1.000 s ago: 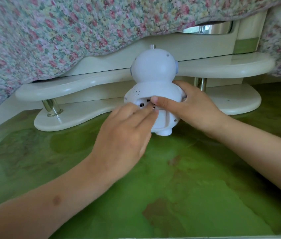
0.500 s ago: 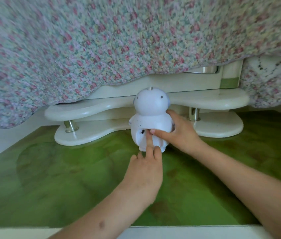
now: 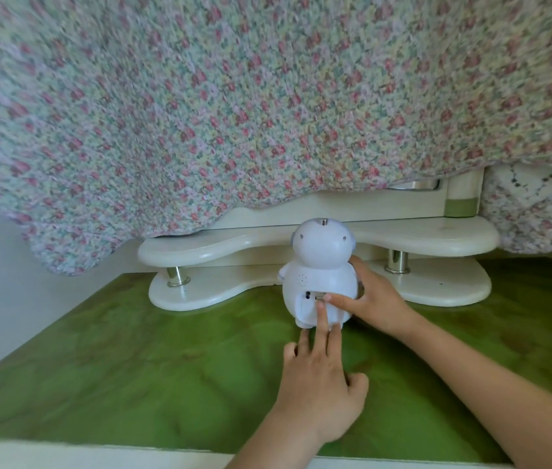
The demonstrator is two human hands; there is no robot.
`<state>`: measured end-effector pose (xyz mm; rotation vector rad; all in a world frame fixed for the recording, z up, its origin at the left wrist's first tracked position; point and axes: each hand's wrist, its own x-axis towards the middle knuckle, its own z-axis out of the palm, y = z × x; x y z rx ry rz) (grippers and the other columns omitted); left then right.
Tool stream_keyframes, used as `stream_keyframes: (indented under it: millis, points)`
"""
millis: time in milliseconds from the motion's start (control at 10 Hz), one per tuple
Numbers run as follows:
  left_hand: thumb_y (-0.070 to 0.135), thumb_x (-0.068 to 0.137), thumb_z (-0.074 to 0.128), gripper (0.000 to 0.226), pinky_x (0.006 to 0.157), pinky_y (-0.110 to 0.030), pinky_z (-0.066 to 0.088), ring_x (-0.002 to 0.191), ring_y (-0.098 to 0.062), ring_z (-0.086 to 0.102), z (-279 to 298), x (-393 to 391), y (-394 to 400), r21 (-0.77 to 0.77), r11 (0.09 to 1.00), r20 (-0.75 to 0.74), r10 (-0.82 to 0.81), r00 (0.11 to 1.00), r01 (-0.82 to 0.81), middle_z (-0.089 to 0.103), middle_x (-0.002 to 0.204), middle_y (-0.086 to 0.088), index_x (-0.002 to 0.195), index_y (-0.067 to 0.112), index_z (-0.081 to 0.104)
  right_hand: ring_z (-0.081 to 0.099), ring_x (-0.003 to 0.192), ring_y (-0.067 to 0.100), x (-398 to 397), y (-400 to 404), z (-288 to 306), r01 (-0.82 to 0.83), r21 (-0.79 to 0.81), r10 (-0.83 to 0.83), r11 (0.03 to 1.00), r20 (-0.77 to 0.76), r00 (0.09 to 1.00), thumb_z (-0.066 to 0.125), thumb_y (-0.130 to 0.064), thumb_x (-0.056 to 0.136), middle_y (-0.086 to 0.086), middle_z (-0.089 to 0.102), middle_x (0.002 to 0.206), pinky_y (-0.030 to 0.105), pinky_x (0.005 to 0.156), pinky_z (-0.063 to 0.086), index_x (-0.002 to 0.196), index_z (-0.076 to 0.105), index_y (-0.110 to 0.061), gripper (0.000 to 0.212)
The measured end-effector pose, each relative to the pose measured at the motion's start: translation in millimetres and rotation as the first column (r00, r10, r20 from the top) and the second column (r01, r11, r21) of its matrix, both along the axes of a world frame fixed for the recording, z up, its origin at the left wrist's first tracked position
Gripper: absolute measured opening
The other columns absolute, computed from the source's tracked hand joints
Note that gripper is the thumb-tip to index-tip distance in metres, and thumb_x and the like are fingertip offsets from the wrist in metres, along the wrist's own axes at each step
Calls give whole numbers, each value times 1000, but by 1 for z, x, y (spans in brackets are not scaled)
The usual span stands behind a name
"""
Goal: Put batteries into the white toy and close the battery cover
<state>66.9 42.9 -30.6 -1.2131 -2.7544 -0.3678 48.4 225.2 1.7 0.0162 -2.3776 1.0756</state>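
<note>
The white toy (image 3: 318,265), a round-headed robot figure, stands upright on the green tabletop (image 3: 166,367) with its back toward me. My right hand (image 3: 374,299) wraps around the toy's right side, its thumb lying across the back at the top of the battery cover (image 3: 301,308). My left hand (image 3: 322,384) rests on the table in front of the toy, one finger stretched up and pressing on the cover next to that thumb. The cover lies flush with the body. No batteries are in sight.
A cream two-tier curved shelf (image 3: 437,236) on metal posts stands just behind the toy. A floral quilt (image 3: 234,113) hangs over the back, covering most of the upper view. The table's near white edge (image 3: 98,455) runs along the bottom.
The view has pulled back and tilted up, showing more quilt. My left hand went from several fingers on the toy's back to one finger pressing the cover. My right hand keeps its hold.
</note>
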Motion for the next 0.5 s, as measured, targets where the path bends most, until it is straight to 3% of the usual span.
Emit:
stream_keyframes:
  millis: [100, 200, 300, 400, 500]
  points:
    - [44, 94, 25, 65, 121, -41, 6, 152, -24, -2, -2, 3, -11, -42, 999, 23, -33, 999, 34, -12, 165, 1, 155, 27, 11, 52, 105, -25, 7, -2, 5, -1, 31, 0, 1000, 38, 999, 81, -43, 78, -33, 54, 121, 0, 79, 44, 128, 37, -53, 67]
    - [42, 98, 24, 59, 119, -33, -4, 152, -16, -4, -3, 5, -31, -44, 997, 19, -63, 998, 64, 0, 166, 7, 155, 31, 13, 50, 104, -29, 11, -5, 11, -36, 41, 34, 998, 48, 998, 83, -36, 78, -35, 53, 122, -1, 78, 41, 123, 37, -58, 68]
    - [42, 100, 26, 56, 119, -27, -2, 150, -3, -1, -2, -4, -60, -15, 995, 53, -101, 993, 102, 3, 164, 16, 154, 34, 14, 52, 108, -25, 12, -9, 15, -44, 42, 42, 998, 60, 997, 84, -39, 76, -35, 54, 125, 7, 83, 44, 124, 38, -59, 69]
    - [42, 101, 29, 53, 119, -25, 4, 148, 2, 7, -2, -21, -97, 49, 998, 52, -37, 998, 35, 11, 162, 19, 153, 35, 20, 54, 117, -13, 19, -7, 15, -62, 31, 58, 998, 125, 991, 84, -55, 67, -29, 54, 131, 13, 90, 45, 135, 35, -56, 84]
    - [41, 102, 30, 52, 117, -23, 5, 148, -1, 11, 10, -42, -129, 14, 998, 25, 63, 998, -63, 15, 162, 19, 153, 34, 22, 44, 140, 14, 38, -3, 22, 70, -18, -68, 997, 98, 993, 74, -76, 56, -7, 36, 159, 32, 112, 40, 160, 10, -35, 129]
